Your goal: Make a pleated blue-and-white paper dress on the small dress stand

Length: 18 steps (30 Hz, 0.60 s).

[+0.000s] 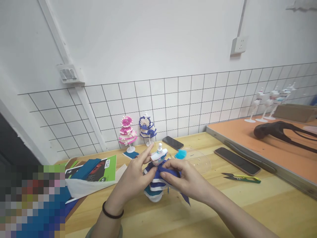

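Observation:
A small white dress-form mannequin [159,155] stands upright on the wooden table, wearing a tiered skirt [158,185] in blue, white and teal. My left hand [138,172] grips it from the left, with the thumb on the skirt's waist and the fingers behind the torso. On the other side, my right hand [183,177] pinches a dark blue strip [185,198] against the waist. The strip's loose end hangs below that hand. Whether the strip is paper or fabric, I cannot tell. My fingers cover part of the skirt's front.
Two decorated mannequins, one pink [127,132] and one blue [148,130], stand by the wall grid. Yellow-green thread snips [244,178] and two phones [237,161] lie to the right. A teal folded fan [180,154] rests behind my right hand. Papers [109,168] are at left.

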Available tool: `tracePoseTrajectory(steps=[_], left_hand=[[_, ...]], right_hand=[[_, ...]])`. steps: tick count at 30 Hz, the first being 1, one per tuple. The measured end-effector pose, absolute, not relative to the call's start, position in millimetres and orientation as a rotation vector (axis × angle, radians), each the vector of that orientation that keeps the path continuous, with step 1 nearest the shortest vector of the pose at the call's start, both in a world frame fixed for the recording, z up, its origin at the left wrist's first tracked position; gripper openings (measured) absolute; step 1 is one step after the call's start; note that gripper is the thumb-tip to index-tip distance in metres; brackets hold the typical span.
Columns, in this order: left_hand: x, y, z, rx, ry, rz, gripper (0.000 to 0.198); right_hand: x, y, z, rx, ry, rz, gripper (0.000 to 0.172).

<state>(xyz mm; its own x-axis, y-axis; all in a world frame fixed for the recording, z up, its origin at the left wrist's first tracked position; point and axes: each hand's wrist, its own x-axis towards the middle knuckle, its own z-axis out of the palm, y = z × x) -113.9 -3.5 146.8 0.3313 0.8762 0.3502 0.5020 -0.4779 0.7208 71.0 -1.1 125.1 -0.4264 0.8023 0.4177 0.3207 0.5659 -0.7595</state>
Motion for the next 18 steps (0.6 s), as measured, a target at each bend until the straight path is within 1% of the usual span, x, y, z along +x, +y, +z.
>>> tracePoseTrajectory(steps=[6, 12, 18], left_hand=[[-114.4, -3.9, 147.4, 2.122, 1.244, 0.978, 0.068], [-114.5, -3.3, 147.1, 2.124, 1.244, 0.978, 0.066], [-113.8, -4.5, 147.3, 2.116, 1.244, 0.981, 0.066]], right_hand=[[74.5, -2.5, 127.5, -0.896, -2.018, 0.751, 0.016], [77.1, -3.8, 132.7, -0.865, -2.073, 0.702, 0.013], [73.5, 2.2, 124.6, -0.783, -2.023, 0.692, 0.013]])
